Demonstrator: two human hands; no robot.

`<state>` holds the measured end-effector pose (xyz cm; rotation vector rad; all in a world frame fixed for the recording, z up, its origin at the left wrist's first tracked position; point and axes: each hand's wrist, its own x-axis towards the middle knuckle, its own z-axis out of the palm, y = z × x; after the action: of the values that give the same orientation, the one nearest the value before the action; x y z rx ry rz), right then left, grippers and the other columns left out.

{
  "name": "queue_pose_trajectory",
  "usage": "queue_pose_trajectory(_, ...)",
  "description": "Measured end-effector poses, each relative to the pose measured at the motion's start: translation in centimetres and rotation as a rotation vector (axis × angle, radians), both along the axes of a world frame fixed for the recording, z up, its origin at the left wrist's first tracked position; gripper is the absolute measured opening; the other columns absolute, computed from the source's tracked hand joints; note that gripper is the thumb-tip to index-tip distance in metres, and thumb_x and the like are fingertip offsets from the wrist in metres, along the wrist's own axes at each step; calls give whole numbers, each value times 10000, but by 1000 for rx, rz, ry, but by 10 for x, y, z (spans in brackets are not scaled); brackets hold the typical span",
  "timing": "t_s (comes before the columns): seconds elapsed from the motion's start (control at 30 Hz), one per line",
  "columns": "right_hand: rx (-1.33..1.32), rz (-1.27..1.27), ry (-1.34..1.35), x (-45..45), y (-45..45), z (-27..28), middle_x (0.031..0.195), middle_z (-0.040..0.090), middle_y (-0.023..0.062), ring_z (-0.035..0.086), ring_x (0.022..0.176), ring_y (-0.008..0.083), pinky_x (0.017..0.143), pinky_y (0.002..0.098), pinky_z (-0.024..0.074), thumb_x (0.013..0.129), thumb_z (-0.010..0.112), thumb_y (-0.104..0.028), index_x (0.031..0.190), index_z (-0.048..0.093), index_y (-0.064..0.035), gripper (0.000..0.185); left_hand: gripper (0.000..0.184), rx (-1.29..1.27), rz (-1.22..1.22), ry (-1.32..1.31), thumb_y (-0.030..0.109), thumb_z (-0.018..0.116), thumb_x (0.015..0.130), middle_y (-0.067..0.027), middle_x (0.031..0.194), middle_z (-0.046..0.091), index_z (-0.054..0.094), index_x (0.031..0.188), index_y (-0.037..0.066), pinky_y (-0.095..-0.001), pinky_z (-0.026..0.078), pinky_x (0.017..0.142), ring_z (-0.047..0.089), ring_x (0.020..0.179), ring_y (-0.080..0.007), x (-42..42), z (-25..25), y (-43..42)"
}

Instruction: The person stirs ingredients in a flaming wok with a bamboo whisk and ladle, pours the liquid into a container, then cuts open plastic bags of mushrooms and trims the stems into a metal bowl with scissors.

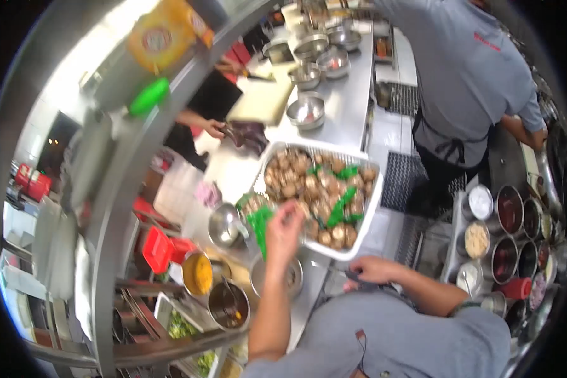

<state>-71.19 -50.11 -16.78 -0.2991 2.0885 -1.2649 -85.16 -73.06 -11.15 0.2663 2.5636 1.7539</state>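
A white perforated basket (pixel 373 200) full of brown mushrooms (pixel 290 170) stands on the counter, with green pieces (pixel 341 208) lying on top. My left hand (pixel 283 230) is over the basket's near left edge, fingers pinched on what looks like a mushroom, though blur softens it. Beside that hand lies a bright green piece (pixel 258 227). Close to my body, my right hand (pixel 375 271) is closed around the dark handle of a knife (pixel 329 269). Its blade points left, just below the basket's near edge. A metal bowl (pixel 293 280) sits under my left wrist.
Across the counter, a person's hand (pixel 214 128) touches a dark purple item (pixel 251 137) near a cutting board (pixel 261 104). Metal bowls (pixel 307 112) line the far counter. Another person (pixel 450 82) stands at the right. Sauce pots (pixel 509 211) stand at right; a metal shelf post (pixel 116 233) rises at left.
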Motion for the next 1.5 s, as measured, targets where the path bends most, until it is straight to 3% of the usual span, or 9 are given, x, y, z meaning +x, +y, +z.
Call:
queue_pose_trajectory(0.33,-243,-105,31,-19,43,17,722,632,25,556,700,114,632,319,462,824,806,-496,854,680,-56,459,435,-452,137,289,251,770,864,-183,1025,698,676,1208,3,-371,550,784,680,817,-268,15,2,22)
queue_pose_trajectory(0.43,-269,-204,155,-30,42,3,704,617,35,539,680,112,620,324,457,817,820,-465,855,681,-46,443,630,-614,135,569,282,822,813,-264,1278,586,579,1304,-31,-448,449,1024,566,1178,-406,16,8,20)
queue_pose_trajectory(0.5,-216,-253,119,-36,44,24,699,615,36,538,668,112,610,327,452,809,833,-434,843,679,-43,422,766,-871,321,717,328,822,811,-265,1287,568,482,1397,-29,-460,447,1000,566,1137,-396,24,17,14)
queue_pose_trajectory(0.67,-335,-342,131,-45,31,11,672,568,42,518,645,141,580,341,423,797,829,-478,758,602,-20,513,464,-633,250,-74,293,700,932,-179,1013,650,574,1223,-46,-389,507,811,619,877,-261,21,-30,-46)
queue_pose_trajectory(0.8,-376,-325,95,-52,21,6,667,561,84,537,635,192,580,366,425,788,811,-548,755,608,-8,578,277,-330,349,145,236,591,1017,-82,865,653,607,1067,-36,-312,506,689,591,710,-162,6,-8,-45)
queue_pose_trajectory(1.13,-361,-280,144,-62,17,13,673,519,-17,475,648,92,571,293,393,811,844,-431,808,609,-45,451,185,8,207,-87,166,537,1039,-86,1131,683,617,1115,17,-259,563,641,678,867,-152,23,31,-5)
queue_pose_trajectory(1.33,-344,-297,149,-63,14,8,664,541,75,505,623,183,585,356,419,812,803,-529,763,599,-12,558,342,291,-49,-606,199,445,1046,-159,1355,593,581,1231,-55,-414,597,825,673,1055,-303,1,-27,-44)
queue_pose_trajectory(1.43,-339,-291,144,-64,10,10,666,536,72,501,629,179,585,352,417,814,803,-526,756,591,-11,560,386,35,-101,-642,264,571,996,-194,1298,623,587,1236,-38,-441,581,804,675,1027,-355,-15,-36,-44)
queue_pose_trajectory(1.5,-336,-297,134,-64,8,14,670,536,67,500,636,173,589,348,416,812,808,-520,756,586,-10,558,425,-598,-193,-293,253,644,951,-233,1255,631,579,1261,-31,-462,555,832,660,1033,-395,-24,-36,-34)
